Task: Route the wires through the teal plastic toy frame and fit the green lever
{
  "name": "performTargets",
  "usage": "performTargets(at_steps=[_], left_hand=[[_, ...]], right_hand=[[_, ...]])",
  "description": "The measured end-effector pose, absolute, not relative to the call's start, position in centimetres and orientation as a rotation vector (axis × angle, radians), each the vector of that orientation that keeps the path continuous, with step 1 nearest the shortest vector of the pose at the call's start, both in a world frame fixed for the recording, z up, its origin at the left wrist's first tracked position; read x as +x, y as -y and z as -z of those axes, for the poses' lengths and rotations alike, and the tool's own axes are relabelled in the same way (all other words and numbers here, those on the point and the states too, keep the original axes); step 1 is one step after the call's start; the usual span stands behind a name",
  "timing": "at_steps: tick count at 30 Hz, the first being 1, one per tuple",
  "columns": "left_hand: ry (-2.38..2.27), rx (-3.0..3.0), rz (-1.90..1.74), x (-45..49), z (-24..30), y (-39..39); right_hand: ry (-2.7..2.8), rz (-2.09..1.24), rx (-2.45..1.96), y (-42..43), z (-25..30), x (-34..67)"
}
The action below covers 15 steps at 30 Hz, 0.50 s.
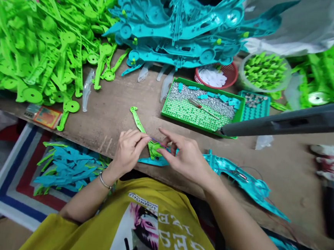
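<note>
**Item:** green strip, lime plastic, held just above the bench edge at lower centre of the frame, between the two hands.

**Long axis:** diagonal, from the narrow tip at upper left down to the wider end at lower right.

**Hand position:** the right hand is nearest the wider end; the left hand sits just to the left of the strip's lower half.

**Fingers:** both sets closed in a pinch. The left fingertips bear on the strip. The right thumb and forefinger close around the wider end.

**Contact detail:** a thin purple wire runs across the strip between the hands. A teal piece lies just beneath the wider end.

**Bench:** wooden bench under both hands.

**Right of hands:** teal frame with wires, lying on the bench.

**Upper centre:** green tray holding a screwdriver.

**Upper left:** green parts pile.

**Top centre:** teal parts stack.
</note>
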<state>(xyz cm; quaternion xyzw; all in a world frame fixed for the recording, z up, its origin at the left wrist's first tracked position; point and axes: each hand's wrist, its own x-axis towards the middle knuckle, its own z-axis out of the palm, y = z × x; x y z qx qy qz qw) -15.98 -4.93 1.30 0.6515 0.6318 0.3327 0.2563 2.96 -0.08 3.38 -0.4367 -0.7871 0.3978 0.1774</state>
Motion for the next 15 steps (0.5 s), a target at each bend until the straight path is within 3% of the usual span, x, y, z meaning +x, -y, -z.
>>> performTargets(at_steps=[3, 6, 15], left_hand=[[-1.589, 1.440, -0.964, -16.6, -0.4, 4.9], [-1.505, 1.245, -0.989, -16.7, 0.2, 4.8], [-1.538, 1.142, -1.069, -16.4, 0.7, 4.6]], right_hand=[[1.798, -1.739, -1.165, -1.1, -3.3, 3.0], [1.391, -2.086, -1.072, -2.2, -3.0, 2.8], [1.424, -2.038, -1.135, -1.7, -2.7, 2.9]])
